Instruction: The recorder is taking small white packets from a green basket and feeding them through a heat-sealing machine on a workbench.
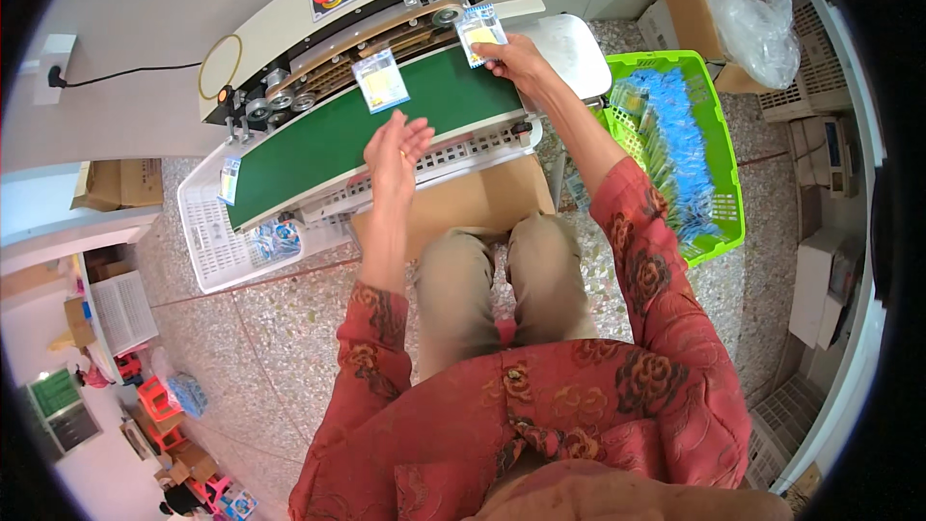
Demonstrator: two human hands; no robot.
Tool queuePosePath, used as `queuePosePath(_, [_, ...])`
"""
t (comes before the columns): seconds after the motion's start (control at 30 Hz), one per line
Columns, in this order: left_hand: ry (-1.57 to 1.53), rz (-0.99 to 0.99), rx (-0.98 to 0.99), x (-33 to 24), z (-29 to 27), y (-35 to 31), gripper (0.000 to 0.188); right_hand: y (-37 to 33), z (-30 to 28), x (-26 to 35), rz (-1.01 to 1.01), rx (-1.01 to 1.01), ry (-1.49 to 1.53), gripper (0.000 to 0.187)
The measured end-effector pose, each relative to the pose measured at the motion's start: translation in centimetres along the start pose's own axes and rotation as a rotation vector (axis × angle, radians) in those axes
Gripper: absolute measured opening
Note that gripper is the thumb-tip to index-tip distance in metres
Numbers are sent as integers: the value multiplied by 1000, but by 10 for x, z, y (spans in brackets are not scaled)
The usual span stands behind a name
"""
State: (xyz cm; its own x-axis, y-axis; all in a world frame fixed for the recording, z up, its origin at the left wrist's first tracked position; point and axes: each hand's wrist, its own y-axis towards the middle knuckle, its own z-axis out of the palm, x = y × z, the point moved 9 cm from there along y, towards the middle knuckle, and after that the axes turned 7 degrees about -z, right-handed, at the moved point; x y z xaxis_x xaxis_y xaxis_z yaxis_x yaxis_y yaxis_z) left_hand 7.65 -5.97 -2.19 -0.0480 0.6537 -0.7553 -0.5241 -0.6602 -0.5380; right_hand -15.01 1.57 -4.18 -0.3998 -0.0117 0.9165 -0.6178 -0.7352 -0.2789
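My right hand (pixel 524 66) pinches the lower edge of a small clear plastic packet (pixel 475 25) with a blue border and pale yellow contents. Its top edge meets the guide of a band sealing machine (pixel 280 34), at the right end of the green conveyor belt (pixel 309 150). A second packet (pixel 382 87) lies farther left, with its top edge at the sealing band. Just in front of that one, my left hand (pixel 394 150) hovers palm up near the belt's front edge, fingers loosely apart and nothing in them. A third packet (pixel 229 181) hangs at the belt's left end.
A white basket (pixel 207 256) with several packets stands under the belt's left end. To my right is a lime green crate (pixel 735 207) full of blue and green packets (pixel 685 150). A cardboard box (pixel 463 201) sits below the belt, before my knees. A power cord (pixel 125 69) runs left.
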Motion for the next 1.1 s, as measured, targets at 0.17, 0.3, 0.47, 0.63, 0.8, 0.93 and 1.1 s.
queuePosePath(0.17, [92, 3, 43, 14, 8, -59, 22, 7, 21, -1, -9, 90, -98, 17])
queuePosePath(0.3, [186, 39, 84, 28, 10, -90, 18, 5, 48, -8, -27, 164, -88, 26])
queuePosePath(0.47, [284, 75, 129, 40, 15, -110, 16, -62, 46, 11, -143, 74, -86, 48])
queuePosePath(0.63, [493, 182, 42, 35, 16, -114, 15, -162, -9, -10, -99, 116, 19, 26])
queuePosePath(0.8, [505, 141, 58, 33, 23, -110, 15, -237, -156, -47, -216, -383, -27, 21])
queuePosePath(0.93, [495, 97, 124, 47, 36, -101, 14, -296, -286, -95, -202, -744, -216, 19])
queuePosePath(1.1, [503, 27, 141, 57, 37, -93, 13, -315, -351, -98, -183, -796, -1223, 25])
